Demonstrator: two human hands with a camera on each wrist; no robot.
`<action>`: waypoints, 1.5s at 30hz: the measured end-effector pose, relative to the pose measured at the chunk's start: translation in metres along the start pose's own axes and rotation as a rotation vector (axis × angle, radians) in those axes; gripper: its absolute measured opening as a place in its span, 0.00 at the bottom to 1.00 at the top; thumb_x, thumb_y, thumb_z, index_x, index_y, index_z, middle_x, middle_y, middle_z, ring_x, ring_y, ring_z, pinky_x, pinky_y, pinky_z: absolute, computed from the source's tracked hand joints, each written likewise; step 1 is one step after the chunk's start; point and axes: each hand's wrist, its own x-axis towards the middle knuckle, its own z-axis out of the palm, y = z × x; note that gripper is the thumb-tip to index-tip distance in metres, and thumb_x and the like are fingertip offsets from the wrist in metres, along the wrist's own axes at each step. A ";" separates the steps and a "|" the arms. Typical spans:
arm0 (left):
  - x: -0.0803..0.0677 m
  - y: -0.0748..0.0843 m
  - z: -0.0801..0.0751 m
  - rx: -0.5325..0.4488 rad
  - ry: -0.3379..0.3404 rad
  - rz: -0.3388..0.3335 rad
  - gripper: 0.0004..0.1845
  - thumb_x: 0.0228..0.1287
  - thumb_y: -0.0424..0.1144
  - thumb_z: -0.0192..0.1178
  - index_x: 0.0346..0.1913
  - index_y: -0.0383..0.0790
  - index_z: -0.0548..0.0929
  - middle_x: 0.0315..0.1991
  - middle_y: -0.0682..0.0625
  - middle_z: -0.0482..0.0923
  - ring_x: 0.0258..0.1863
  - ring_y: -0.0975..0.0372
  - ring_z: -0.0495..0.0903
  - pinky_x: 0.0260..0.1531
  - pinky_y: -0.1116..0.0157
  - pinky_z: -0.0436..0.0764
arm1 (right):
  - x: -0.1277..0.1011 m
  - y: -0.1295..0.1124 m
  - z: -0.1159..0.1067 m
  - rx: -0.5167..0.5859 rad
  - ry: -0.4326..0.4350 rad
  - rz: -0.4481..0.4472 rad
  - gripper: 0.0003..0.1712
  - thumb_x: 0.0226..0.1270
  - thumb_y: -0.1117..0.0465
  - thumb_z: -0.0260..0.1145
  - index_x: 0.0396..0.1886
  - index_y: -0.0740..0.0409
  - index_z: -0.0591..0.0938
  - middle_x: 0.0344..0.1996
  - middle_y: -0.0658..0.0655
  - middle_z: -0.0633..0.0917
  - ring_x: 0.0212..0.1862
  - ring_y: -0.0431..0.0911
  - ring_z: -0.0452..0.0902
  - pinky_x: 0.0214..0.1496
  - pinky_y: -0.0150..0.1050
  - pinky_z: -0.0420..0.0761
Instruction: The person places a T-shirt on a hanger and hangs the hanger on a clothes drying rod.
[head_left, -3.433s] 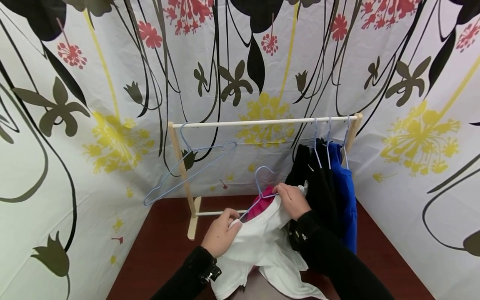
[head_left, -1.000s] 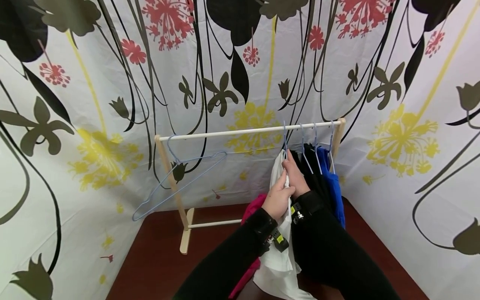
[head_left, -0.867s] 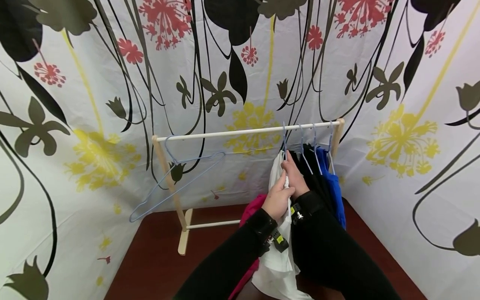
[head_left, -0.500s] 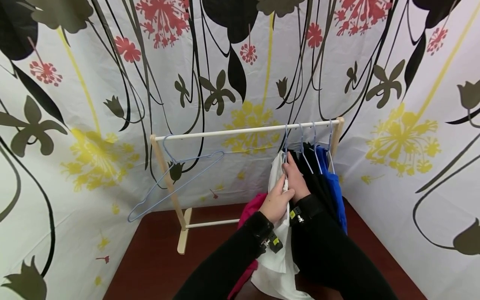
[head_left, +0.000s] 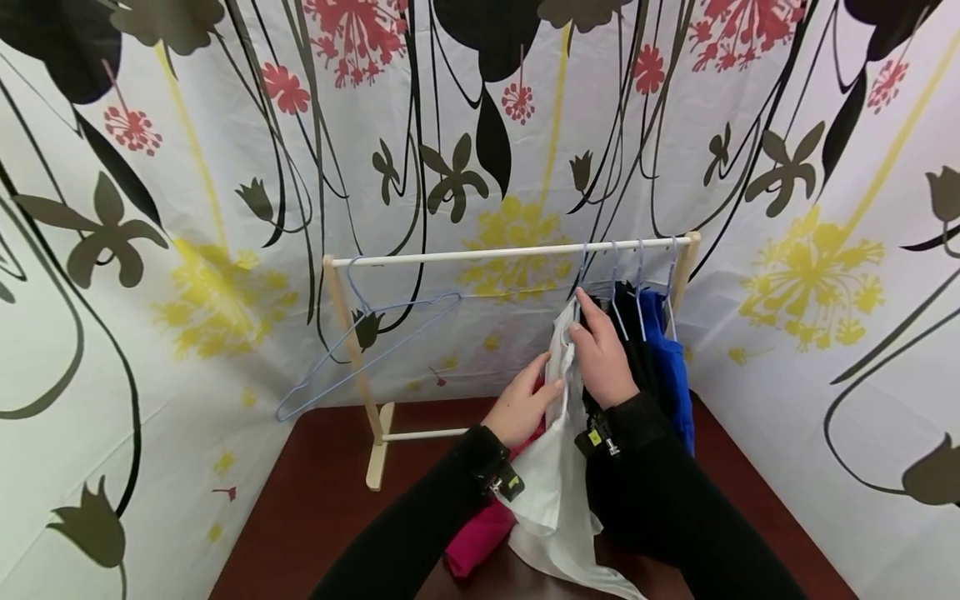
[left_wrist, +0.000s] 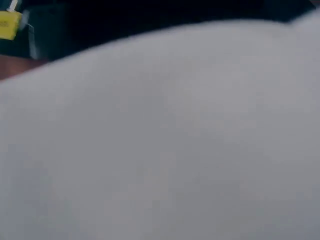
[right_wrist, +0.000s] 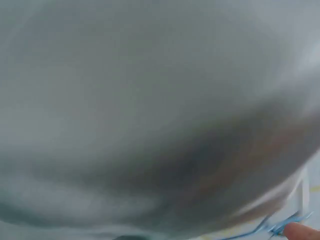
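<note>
A white short-sleeved top (head_left: 564, 492) hangs by a light blue hanger (head_left: 584, 262) hooked over the rail of a small clothes rack (head_left: 480, 254). In the head view, my left hand (head_left: 519, 404) is at the top's left side, its thumb and fingers spread apart against the cloth. My right hand (head_left: 603, 358) lies along the upper right side by the shoulder, fingers straight and pointing up towards the hanger's neck. White cloth (left_wrist: 165, 140) fills most of the left wrist view. Blurred pale cloth (right_wrist: 110, 75) covers most of the right wrist view, with a fingertip (right_wrist: 300, 231) at its lower corner.
Black garments (head_left: 637, 358) and a blue one (head_left: 670, 375) hang to the right. A bare blue hanger (head_left: 367, 358) hangs at the rail's left end. Pink cloth (head_left: 480, 537) lies on the dark red table (head_left: 315, 500). Flower-patterned curtain (head_left: 480, 108) surrounds the rack.
The white top on its hanger went from being held above the table to hanging on the rail. Since half a second ago, my left hand has moved left and its fingers have spread.
</note>
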 end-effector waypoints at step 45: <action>-0.088 -0.113 -0.249 0.691 0.376 -0.268 0.31 0.64 0.55 0.67 0.54 0.31 0.74 0.51 0.33 0.72 0.46 0.42 0.76 0.43 0.44 0.76 | -0.090 0.070 0.113 -0.110 -0.107 0.243 0.37 0.72 0.60 0.62 0.78 0.52 0.64 0.73 0.65 0.66 0.74 0.58 0.59 0.72 0.56 0.61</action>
